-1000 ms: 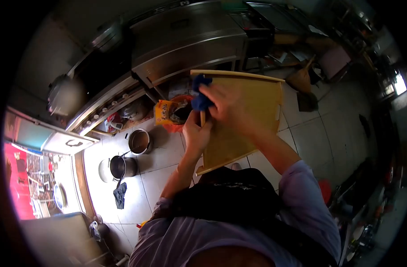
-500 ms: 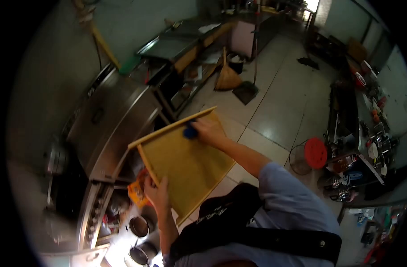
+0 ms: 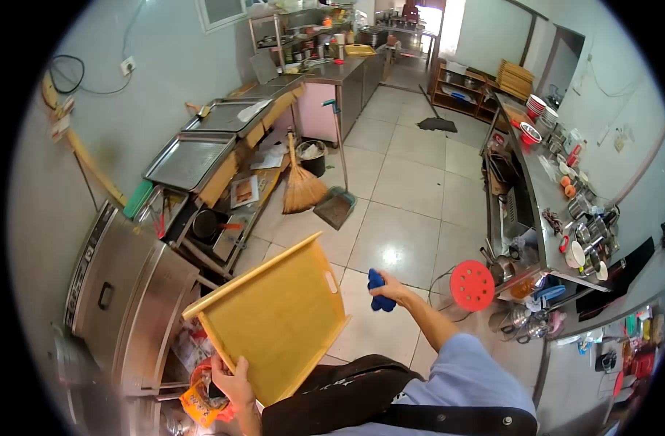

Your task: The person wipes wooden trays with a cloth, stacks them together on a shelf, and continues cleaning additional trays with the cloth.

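A yellow wooden tray [image 3: 270, 316] with a raised rim and a cut-out handle slot is held tilted before my body. My left hand [image 3: 234, 381] grips its near left edge, thumb over the rim. Off to the tray's right, apart from it, my right hand [image 3: 395, 290] is closed around a dark blue cloth [image 3: 379, 292], bunched up; part of the cloth is hidden by the fingers. An orange packet [image 3: 201, 403] is just beside my left hand, below the tray.
A straw broom [image 3: 302, 185] and a dustpan [image 3: 337, 206] stand on the tiled floor [image 3: 412, 178] ahead. To the right are a red round stool [image 3: 472, 285] and a steel counter [image 3: 539, 189] crowded with pots and bowls. A steel cabinet [image 3: 125, 291] is at left.
My right hand has come off the tray's surface and moved right with the blue cloth. The tray has shifted lower and left in view, and the view has lifted and brightened.
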The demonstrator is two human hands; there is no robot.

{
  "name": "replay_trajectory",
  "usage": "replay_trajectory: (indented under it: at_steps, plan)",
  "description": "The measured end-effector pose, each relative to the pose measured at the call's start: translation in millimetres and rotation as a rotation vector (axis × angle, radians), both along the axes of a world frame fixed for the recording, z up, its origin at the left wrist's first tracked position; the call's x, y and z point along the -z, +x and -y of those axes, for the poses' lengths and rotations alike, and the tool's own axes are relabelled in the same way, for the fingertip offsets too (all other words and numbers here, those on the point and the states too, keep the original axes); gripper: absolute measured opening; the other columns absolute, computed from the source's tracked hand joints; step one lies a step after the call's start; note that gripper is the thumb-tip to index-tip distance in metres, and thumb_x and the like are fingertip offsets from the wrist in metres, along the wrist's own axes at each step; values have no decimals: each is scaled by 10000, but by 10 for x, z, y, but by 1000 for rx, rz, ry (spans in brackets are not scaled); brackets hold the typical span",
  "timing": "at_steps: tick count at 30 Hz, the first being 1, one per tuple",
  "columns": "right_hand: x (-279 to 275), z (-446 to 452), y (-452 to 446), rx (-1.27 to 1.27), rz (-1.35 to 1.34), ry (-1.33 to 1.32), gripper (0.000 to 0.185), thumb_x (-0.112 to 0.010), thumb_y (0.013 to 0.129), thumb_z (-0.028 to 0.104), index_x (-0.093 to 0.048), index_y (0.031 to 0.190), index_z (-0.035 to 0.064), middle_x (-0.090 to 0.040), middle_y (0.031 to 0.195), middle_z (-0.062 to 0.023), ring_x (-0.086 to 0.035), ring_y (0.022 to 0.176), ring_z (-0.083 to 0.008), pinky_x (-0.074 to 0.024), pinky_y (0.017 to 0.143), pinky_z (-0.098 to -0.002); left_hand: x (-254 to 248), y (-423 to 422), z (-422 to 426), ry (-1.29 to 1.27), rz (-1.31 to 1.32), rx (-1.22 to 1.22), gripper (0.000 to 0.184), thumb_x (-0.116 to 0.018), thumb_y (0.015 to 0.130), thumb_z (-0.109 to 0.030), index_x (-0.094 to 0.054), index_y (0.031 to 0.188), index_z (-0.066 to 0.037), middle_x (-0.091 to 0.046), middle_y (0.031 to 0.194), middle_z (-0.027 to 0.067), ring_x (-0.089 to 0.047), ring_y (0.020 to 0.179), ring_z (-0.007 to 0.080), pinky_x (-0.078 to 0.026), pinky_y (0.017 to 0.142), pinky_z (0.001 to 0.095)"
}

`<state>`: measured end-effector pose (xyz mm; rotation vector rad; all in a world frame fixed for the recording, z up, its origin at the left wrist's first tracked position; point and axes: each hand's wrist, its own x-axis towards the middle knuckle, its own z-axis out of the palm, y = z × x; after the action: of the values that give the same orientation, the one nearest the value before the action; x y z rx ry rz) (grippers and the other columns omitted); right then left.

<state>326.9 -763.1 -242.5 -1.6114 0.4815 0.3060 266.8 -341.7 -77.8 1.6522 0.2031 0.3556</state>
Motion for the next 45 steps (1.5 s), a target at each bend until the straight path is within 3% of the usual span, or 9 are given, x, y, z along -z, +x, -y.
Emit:
replay_trajectory:
  at_steps: [4,6,8,14,20,32,36,38,45]
  plan:
    - [208,297,40,-260,19,288,640,-725,822,175,-458,1400,110,-624,1065,-37,-582,912,-127,-501,793,-283,-42,547,470,-41,-99,156,338,-659,773,-3,-529,1081,45,-606,988,89,-593,855,147,-473,797,280]
    - [422,378,145,-152,-86,73,390,-710,855,276,-645,1177,65,-647,911,0,-579,808,-94,-497,723,-264,-8,927,697,-110,-132,225,344,-660,770,-13,-532,1084,49,-613,993,91,-599,864,149,-476,792,278]
    - [486,537,271,-22,-48,57,276,-703,851,314,-681,948,57,-626,777,-5,-574,697,-95,-484,634,-268,-5,1283,951,-122,-159,291,344,-656,768,-9,-535,1085,49,-616,992,93,-601,864,146,-477,791,279]
    - [-44,1214,715,214,-34,-200,270,-694,849,311,-689,912,48,-608,729,-3,-567,656,-99,-476,599,-266,124,2670,1573,-185,-249,488,279,-635,794,-3,-542,1052,47,-639,939,77,-613,789,122,-495,726,265]
    - [-844,1743,1210,532,-17,-107,277,-698,830,295,-693,904,28,-612,714,6,-544,595,-88,-453,556,-261,160,3942,2484,-357,-265,677,235,-619,846,-32,-543,1056,42,-634,941,74,-609,795,109,-495,723,256]
    - [-312,3526,1834,892,-23,-128,186,-711,790,152,-701,890,-4,-635,695,-26,-590,588,-103,-477,541,-255,260,5717,5163,-172,-341,1047,198,-620,858,-39,-568,1042,14,-630,946,37,-587,835,90,-478,750,241]
    - [-326,4542,2374,839,-23,-359,204,-697,794,179,-701,866,-12,-634,670,-23,-589,594,-90,-466,548,-248,213,6233,6023,-200,-330,1004,183,-620,860,-41,-572,1029,12,-632,937,34,-582,824,85,-477,743,240]
    - [-573,4961,2740,805,-19,-217,170,-701,803,153,-694,874,-1,-621,669,-17,-567,569,-87,-461,537,-237,328,6506,6359,-220,-329,973,178,-618,861,-39,-574,1026,11,-633,942,37,-583,823,86,-477,740,240]
    - [-445,6249,3881,627,-131,-399,284,-704,769,281,-714,865,14,-645,670,-33,-584,619,-101,-474,580,-278,509,7316,7228,-251,-430,799,183,-615,868,-48,-577,1038,9,-641,940,46,-591,783,93,-483,699,240]
